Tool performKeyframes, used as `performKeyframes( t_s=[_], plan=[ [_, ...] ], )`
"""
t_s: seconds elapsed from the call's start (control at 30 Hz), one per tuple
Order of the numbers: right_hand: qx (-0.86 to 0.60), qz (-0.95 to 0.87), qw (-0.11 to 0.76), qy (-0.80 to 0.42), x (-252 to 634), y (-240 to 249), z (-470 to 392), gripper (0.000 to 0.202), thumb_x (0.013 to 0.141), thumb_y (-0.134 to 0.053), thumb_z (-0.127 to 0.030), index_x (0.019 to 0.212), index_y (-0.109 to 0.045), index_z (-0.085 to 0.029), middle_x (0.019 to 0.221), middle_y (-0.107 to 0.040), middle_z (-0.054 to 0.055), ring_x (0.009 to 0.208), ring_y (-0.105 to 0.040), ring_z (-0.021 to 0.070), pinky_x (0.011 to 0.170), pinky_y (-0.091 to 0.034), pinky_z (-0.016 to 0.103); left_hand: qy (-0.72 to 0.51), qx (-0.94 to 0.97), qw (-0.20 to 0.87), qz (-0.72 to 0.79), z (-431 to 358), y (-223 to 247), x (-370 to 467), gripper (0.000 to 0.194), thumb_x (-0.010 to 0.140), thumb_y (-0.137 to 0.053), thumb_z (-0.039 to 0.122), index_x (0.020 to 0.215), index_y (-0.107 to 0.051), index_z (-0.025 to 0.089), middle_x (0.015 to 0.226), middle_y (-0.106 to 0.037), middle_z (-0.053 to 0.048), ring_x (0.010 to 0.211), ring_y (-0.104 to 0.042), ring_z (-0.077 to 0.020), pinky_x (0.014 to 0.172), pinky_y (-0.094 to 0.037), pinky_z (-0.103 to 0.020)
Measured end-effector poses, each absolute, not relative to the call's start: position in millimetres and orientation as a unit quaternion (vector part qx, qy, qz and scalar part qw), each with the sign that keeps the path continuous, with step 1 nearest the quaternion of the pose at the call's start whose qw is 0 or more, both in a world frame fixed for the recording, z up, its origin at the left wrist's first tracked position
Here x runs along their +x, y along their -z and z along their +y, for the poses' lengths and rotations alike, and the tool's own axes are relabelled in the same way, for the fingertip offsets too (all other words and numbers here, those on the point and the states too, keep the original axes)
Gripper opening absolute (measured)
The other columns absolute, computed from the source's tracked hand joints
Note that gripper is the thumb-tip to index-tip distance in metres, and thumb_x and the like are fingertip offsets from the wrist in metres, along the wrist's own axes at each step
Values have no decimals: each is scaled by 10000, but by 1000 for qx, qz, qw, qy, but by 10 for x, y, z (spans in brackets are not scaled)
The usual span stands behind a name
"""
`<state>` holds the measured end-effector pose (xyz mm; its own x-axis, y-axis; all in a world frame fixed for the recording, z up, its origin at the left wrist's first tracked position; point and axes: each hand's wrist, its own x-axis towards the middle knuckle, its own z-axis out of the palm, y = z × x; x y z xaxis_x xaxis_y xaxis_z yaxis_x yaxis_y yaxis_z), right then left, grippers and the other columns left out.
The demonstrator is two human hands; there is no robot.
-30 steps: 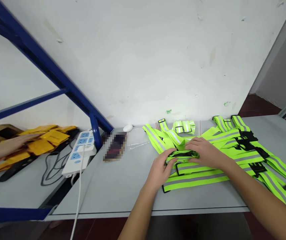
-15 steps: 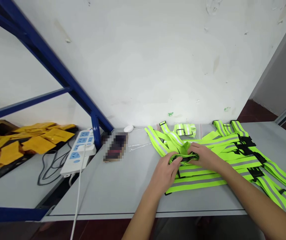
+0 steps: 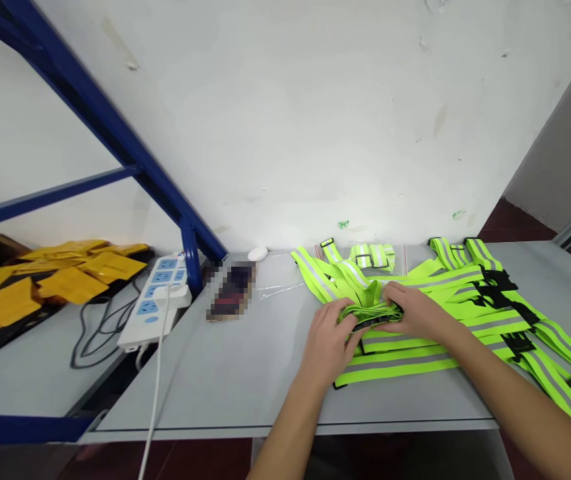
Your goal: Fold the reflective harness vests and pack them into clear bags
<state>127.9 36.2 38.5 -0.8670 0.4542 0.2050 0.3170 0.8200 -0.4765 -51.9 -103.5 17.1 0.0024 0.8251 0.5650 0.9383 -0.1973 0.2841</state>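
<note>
1. Grey laminate covers the desk [image 3: 225, 380], the biggest thing in view; it runs from the white wall to the near edge.
2. Blue steel shelving [image 3: 115, 143] rises at the left, its slanted bar meeting the desk near the wall.
3. Neon-yellow reflective straps [image 3: 495, 313] with grey bands and black buckles sprawl over the right half of the desk, touching and overlapping one another.
4. Yellow packets [image 3: 60, 280] lie in a loose heap on the left shelf surface, well apart from the straps.
5. A white power strip [image 3: 158, 300] with blue sockets lies beside the blue post, a white cord running off the near edge.
6. The right hand [image 3: 412, 310] lies over the folded strap bundle [image 3: 368, 312], fingers curled down on its top and right end.
7. The left hand [image 3: 330, 343] grips the same bundle at its left end, thumb and fingers closed around the fabric; the bundle sits on the spread straps near the middle of the desk.
8. A dark, blurred flat object [image 3: 232, 297] lies left of the straps.
9. A small white rounded object [image 3: 258, 253] rests by the wall.
</note>
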Motion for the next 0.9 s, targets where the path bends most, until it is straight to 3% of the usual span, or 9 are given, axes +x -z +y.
performKeyframes(
  t_s=[0.2, 0.4, 0.6, 0.8, 0.9],
  plan=[
    [-209, -940, 131, -235, 1360, -464, 438, 470, 672, -781, -520, 792, -433, -229, 795, -524, -28, 639, -451, 136, 555, -323, 242, 339, -684, 97, -639, -1040, -182, -557, 84, 894, -571, 249, 849, -599, 184, 1097, -580, -103, 979, -561, -235, 812, -494, -386],
    [-227, -926, 97, -286, 1446, -589, 455, 319, 750, -723, -440, 858, -510, -228, 838, -602, -15, 670, -547, 146, 584, -380, 247, 350, -673, 99, -644, -1025, -175, -578, 80, 891, -572, 238, 831, -566, 186, 1077, -618, -92, 954, -573, -229, 805, -499, -385],
    [-240, -934, 79, -252, 1456, -613, 378, 657, 609, -808, -496, 1146, -518, -252, 1077, -650, 56, 915, -611, 260, 704, -446, 319, 387, -642, 82, -657, -1020, -128, -569, 83, 893, -575, 260, 840, -560, 197, 1042, -641, -78, 937, -600, -210, 768, -508, -348],
    [-212, -938, 156, -224, 1422, -546, 394, 308, 774, -706, -334, 1033, -568, -240, 1024, -657, 68, 944, -604, 258, 776, -459, 362, 409, -632, 80, -653, -1036, -126, -546, 90, 882, -586, 256, 832, -535, 200, 1068, -640, -79, 941, -610, -203, 762, -498, -334],
    [-201, -937, 176, -224, 1408, -518, 410, 269, 792, -693, -335, 1011, -577, -229, 964, -659, 65, 909, -601, 250, 778, -459, 370, 394, -646, 104, -645, -1026, -154, -538, 59, 872, -586, 241, 882, -546, 199, 1045, -644, -83, 948, -608, -212, 784, -482, -354]
  ],
)
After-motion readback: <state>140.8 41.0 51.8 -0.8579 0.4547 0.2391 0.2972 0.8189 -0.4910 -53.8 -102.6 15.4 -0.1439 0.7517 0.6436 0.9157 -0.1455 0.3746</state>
